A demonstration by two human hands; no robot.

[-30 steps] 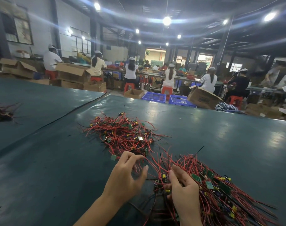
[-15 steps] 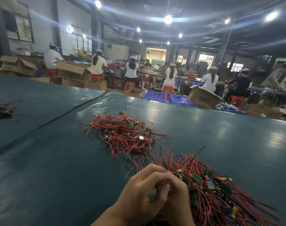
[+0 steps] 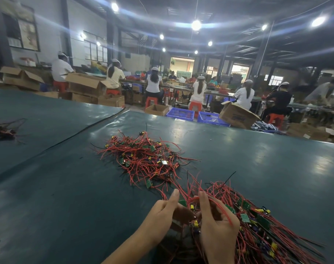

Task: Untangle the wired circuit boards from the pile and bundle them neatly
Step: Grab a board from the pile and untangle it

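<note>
The left hand (image 3: 165,212) and right hand (image 3: 218,230) meet with fingers curled, pinching a few wired circuit boards (image 3: 192,212) between them, and a red wire (image 3: 219,206) loops over the right hand. More boards fan out at 3 o'clock as a laid-out heap (image 3: 261,225). The tangled pile (image 3: 147,159) lies at 12 o'clock on the green table (image 3: 67,187).

The bench (image 3: 67,187) held a tangled pile (image 3: 143,159) at centre, a nearer heap (image 3: 257,225) before it to the right, and a wire clump (image 3: 2,130) at far left. The left hand (image 3: 162,212) and right hand (image 3: 217,227) lay side by side at the nearer heap's left end. Crates (image 3: 179,113) stood beyond the far edge, a carton (image 3: 236,115) to their right.
</note>
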